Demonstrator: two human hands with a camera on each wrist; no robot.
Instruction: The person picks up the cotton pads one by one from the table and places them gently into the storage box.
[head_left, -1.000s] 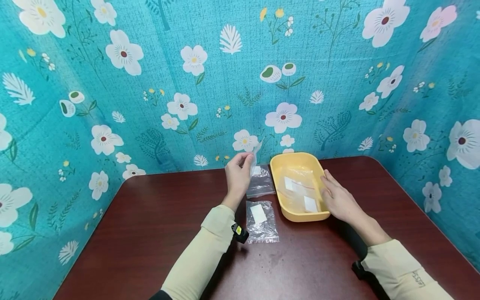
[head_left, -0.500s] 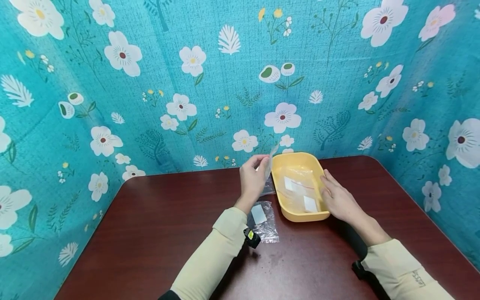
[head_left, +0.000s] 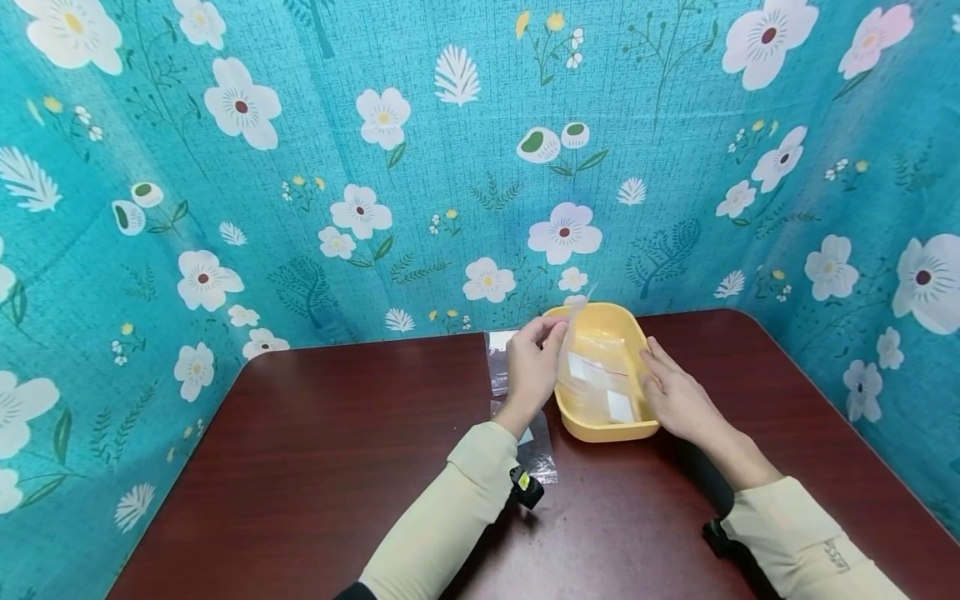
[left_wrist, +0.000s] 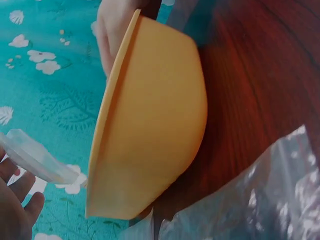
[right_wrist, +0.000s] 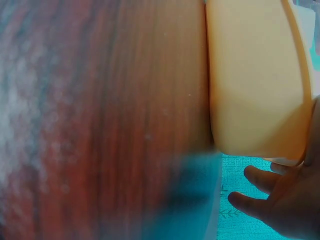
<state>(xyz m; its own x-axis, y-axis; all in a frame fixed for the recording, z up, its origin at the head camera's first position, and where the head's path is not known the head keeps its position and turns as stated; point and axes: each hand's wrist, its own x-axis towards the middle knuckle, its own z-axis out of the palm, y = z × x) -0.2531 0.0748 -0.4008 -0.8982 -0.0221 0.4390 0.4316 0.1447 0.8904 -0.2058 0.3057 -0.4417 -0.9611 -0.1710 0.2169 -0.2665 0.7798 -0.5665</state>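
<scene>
My left hand (head_left: 534,362) pinches a clear plastic zip bag (head_left: 576,325) upright between thumb and fingers, over the left rim of a yellow plastic basin (head_left: 609,434). In the left wrist view the pinched bag (left_wrist: 37,156) stands beside the basin's rim, partly cut off with the hand. My right hand (head_left: 678,400) rests against the basin's right rim, and in the right wrist view its fingers (right_wrist: 260,180) stretch out spread and fairly straight. Inside the basin lie clear bags with white labels (head_left: 620,407).
Two more clear zip bags lie on the dark red-brown table (head_left: 337,442) left of the basin: a rear bag (head_left: 496,367) and a front bag (head_left: 538,461), both partly hidden by my left hand and wrist. A teal flowered cloth (head_left: 420,167) hangs behind the table.
My left hand has moved right with the pinched bag, from above the bags on the table to the basin's left rim. The right hand and basin have stayed in place.
</scene>
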